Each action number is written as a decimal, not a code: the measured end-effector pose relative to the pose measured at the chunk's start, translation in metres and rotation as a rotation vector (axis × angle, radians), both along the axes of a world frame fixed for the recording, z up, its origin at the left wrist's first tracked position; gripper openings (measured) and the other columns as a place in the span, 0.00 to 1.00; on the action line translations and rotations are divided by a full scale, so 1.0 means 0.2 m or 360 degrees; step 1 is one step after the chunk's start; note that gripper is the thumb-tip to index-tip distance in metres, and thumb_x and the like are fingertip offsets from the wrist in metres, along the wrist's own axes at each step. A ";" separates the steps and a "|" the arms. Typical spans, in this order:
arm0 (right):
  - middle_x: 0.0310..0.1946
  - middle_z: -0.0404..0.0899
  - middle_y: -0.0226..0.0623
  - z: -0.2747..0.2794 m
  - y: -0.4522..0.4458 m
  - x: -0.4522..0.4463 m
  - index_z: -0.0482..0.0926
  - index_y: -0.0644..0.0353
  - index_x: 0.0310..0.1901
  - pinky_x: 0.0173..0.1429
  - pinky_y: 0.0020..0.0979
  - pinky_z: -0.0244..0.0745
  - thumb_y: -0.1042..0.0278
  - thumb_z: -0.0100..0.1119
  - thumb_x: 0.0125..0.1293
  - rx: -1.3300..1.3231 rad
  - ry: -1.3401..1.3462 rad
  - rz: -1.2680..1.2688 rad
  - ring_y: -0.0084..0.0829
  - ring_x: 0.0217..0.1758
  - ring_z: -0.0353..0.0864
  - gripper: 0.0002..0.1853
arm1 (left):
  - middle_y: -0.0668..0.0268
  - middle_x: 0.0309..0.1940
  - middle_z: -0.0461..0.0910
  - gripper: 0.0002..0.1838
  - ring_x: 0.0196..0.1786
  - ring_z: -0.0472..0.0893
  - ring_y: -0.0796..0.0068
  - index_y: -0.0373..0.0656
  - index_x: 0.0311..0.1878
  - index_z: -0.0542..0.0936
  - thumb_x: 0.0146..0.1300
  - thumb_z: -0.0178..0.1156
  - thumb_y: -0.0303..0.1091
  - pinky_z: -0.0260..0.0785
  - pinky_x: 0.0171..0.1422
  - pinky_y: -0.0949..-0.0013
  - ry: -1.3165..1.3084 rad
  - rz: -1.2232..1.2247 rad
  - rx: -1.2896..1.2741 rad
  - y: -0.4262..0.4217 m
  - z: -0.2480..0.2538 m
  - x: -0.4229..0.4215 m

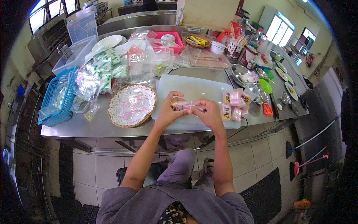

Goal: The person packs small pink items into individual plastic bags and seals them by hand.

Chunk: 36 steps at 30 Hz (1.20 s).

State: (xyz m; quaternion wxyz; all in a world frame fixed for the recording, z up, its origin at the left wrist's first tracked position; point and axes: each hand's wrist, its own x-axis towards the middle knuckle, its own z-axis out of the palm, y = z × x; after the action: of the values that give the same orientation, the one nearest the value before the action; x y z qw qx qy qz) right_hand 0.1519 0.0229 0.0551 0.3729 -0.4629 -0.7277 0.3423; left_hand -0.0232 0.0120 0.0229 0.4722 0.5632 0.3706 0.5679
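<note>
Over the near part of a white cutting board (166, 84), both hands hold one small clear packet (182, 105) with pink contents and a yellow and dark label. My left hand (172, 110) grips its left part between thumb and fingers. At its right end, the fingers of my right hand (207, 113) are closed on the twisted plastic. Several similar packets (235, 98) lie in a pile on the board's right side. Left of the board is a round basket (112, 98) lined with a white doily, holding flat clear bags with pink edges (136, 108).
A blue basket (56, 93) stands at the left edge, beside heaped plastic bags (104, 67). Behind the board are a pink tray (179, 39) and a wicker basket (197, 41). Bowls, red scissors (267, 109), a knife (274, 106) and plates (291, 90) lie right.
</note>
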 end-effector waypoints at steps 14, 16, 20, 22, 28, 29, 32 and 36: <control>0.22 0.79 0.35 -0.08 0.08 0.00 0.72 0.62 0.36 0.31 0.23 0.69 0.70 0.66 0.50 -0.0007 0.0437 -0.0006 0.20 0.25 0.76 0.14 | 0.61 0.38 0.76 0.31 0.36 0.76 0.78 0.42 0.54 0.62 0.48 0.69 0.27 0.71 0.39 0.77 -0.0203 -0.0099 0.0077 0.02 -0.05 -0.01; 0.24 0.80 0.33 -0.07 0.06 -0.01 0.75 0.64 0.36 0.31 0.22 0.69 0.71 0.65 0.51 -0.0020 0.0584 0.0086 0.18 0.26 0.76 0.12 | 0.62 0.37 0.76 0.32 0.36 0.76 0.78 0.42 0.54 0.62 0.48 0.69 0.26 0.71 0.39 0.77 -0.0273 -0.0099 0.0039 0.03 -0.06 -0.01; 0.25 0.80 0.31 -0.06 0.04 0.00 0.78 0.65 0.34 0.32 0.19 0.69 0.72 0.64 0.53 -0.0083 0.0452 0.0165 0.17 0.28 0.76 0.09 | 0.62 0.35 0.76 0.33 0.35 0.76 0.78 0.43 0.54 0.62 0.47 0.70 0.26 0.71 0.37 0.77 -0.0346 -0.0092 0.0011 0.02 -0.05 0.00; 0.24 0.80 0.33 -0.06 0.04 0.01 0.79 0.65 0.34 0.32 0.20 0.69 0.72 0.64 0.52 -0.0117 0.0372 0.0178 0.18 0.28 0.76 0.08 | 0.62 0.35 0.76 0.33 0.35 0.76 0.78 0.43 0.54 0.62 0.47 0.70 0.26 0.70 0.36 0.77 -0.0276 -0.0067 0.0033 0.03 -0.06 0.00; 0.20 0.78 0.34 0.02 0.03 0.01 0.75 0.62 0.33 0.28 0.22 0.66 0.73 0.65 0.49 -0.0027 -0.0010 0.0118 0.19 0.25 0.75 0.10 | 0.62 0.34 0.77 0.32 0.35 0.76 0.79 0.44 0.54 0.63 0.47 0.70 0.27 0.70 0.37 0.77 -0.0202 -0.0102 -0.0011 0.01 -0.03 -0.01; 0.20 0.77 0.34 0.03 0.03 0.00 0.74 0.61 0.32 0.28 0.23 0.66 0.73 0.65 0.49 0.0009 -0.0034 0.0081 0.19 0.25 0.74 0.10 | 0.62 0.34 0.78 0.32 0.36 0.77 0.79 0.44 0.53 0.64 0.47 0.70 0.28 0.70 0.38 0.77 -0.0239 -0.0130 -0.0029 0.01 -0.03 -0.01; 0.19 0.76 0.31 -0.01 0.04 0.00 0.69 0.60 0.33 0.27 0.24 0.64 0.73 0.64 0.50 -0.0018 0.0121 0.0082 0.20 0.23 0.73 0.13 | 0.62 0.34 0.78 0.28 0.36 0.77 0.79 0.43 0.51 0.66 0.48 0.70 0.28 0.70 0.38 0.77 -0.0191 -0.0191 -0.0097 0.00 -0.01 -0.02; 0.21 0.74 0.30 0.00 0.01 -0.01 0.67 0.59 0.35 0.27 0.22 0.61 0.73 0.64 0.51 -0.0027 0.0200 0.0063 0.18 0.23 0.70 0.15 | 0.64 0.33 0.78 0.21 0.34 0.78 0.79 0.40 0.45 0.70 0.50 0.68 0.27 0.71 0.39 0.76 -0.0287 -0.0228 -0.0104 0.01 -0.02 -0.02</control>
State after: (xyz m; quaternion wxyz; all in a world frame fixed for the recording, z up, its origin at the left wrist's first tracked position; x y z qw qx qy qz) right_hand 0.1505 0.0258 0.0552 0.4071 -0.4291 -0.7089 0.3842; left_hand -0.0274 0.0137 0.0180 0.5611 0.5190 0.3037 0.5688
